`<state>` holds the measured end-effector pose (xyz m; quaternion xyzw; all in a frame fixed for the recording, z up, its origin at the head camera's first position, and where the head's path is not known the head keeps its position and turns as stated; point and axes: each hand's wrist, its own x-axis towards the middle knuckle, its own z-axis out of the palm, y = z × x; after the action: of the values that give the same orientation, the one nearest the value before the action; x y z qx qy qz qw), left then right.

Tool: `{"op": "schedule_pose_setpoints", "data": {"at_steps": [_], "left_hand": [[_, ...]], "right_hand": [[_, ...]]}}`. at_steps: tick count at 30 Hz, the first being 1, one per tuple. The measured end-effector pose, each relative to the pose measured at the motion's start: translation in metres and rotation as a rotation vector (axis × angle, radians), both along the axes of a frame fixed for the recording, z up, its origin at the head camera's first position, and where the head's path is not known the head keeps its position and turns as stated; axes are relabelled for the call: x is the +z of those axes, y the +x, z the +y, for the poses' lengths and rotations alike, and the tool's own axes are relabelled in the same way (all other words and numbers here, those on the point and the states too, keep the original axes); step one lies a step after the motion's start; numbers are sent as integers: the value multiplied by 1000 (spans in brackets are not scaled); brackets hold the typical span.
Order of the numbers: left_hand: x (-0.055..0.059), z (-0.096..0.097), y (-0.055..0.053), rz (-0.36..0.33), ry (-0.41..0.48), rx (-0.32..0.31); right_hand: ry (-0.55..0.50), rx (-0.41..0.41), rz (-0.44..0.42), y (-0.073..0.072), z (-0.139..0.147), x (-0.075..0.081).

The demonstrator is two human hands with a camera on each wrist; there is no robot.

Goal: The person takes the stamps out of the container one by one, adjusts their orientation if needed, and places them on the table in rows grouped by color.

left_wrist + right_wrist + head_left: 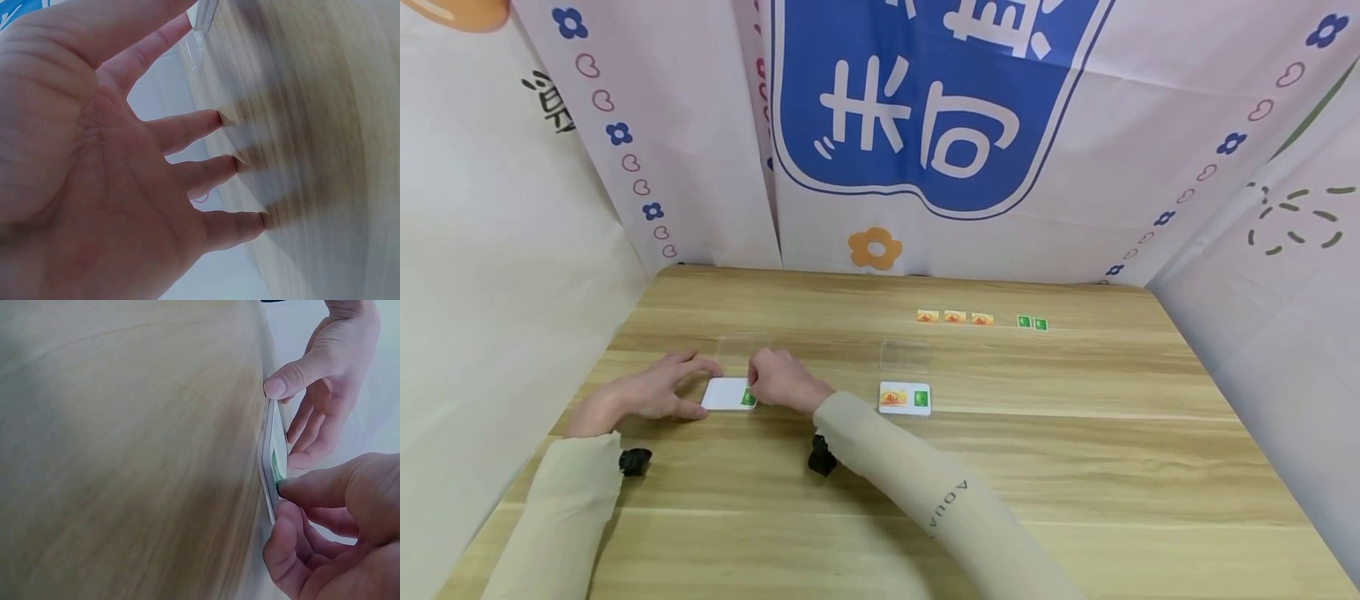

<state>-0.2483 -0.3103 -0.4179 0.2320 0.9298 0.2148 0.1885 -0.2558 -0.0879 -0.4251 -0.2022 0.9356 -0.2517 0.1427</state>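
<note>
A white card [724,393] with rounded corners and a layered, glassy edge lies on the wooden table at left. My left hand [658,387] holds its left end between thumb and index finger; the other fingertips rest on the table, as the left wrist view shows. At the card's right end is a small green sticker [748,397], partly hidden by my right hand [784,379]. In the right wrist view, that hand's thumb tip pinches at the green sticker's edge, with its fingers curled close by. A second white card [905,410] bears an orange-yellow sticker [892,397] and a green one.
Clear plates [905,357] lie behind both cards, one partly behind my hands. Further back right are three orange-yellow stickers [955,317] in a row and two green stickers [1024,322]. Printed cloth walls [1037,242] bound the table's back and sides.
</note>
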Motion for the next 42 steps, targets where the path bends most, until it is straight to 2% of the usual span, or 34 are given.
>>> {"op": "schedule_pose_setpoints", "data": {"at_steps": [8, 16, 25, 32, 42], "left_hand": [[0, 0, -2, 18, 1, -16], [1, 2, 1, 13, 11, 0], [2, 2, 2, -2, 10, 6], [0, 1, 2, -12, 16, 10], [1, 2, 2, 0, 8, 5]], "right_hand": [[-34, -24, -9, -1, 3, 1], [-76, -15, -14, 0, 6, 4], [-198, -17, -108, 6, 10, 13], [-211, -9, -132, 9, 11, 17], [-203, 4, -105, 8, 15, 23]]}}
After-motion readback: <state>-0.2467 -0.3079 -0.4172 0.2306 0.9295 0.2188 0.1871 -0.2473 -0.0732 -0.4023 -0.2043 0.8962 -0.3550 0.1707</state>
